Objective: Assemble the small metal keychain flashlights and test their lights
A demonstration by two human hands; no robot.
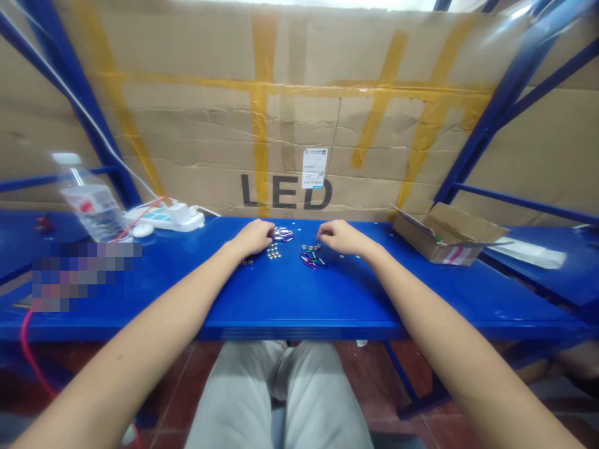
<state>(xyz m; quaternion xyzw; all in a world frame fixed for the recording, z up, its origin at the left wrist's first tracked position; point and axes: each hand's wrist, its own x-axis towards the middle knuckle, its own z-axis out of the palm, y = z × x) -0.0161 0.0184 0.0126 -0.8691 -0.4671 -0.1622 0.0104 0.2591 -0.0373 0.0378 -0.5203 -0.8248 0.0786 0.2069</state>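
Observation:
My left hand (255, 237) is at the middle of the blue table, its fingers curled at a pile of small silvery and coloured pieces (283, 234), perhaps carabiner clips. What its fingertips hold, if anything, is hidden. Just beside it lie several small gold-coloured metal pieces (274, 254), with a few darker bits (247, 262) by the wrist. My right hand (341, 235) hovers with fingers bent and thumb near them; I cannot make out anything in the pinch. Close to its left is a small group of purple and green clips (311, 259), with small metal pieces (309, 248) behind them.
An open cardboard box (453, 240) stands at the right, beside a white strip (528, 252). On the left are a water bottle (88, 199), a white power strip (161, 217) and a red cable (29, 343). A large taped carton (206, 143) walls off the back.

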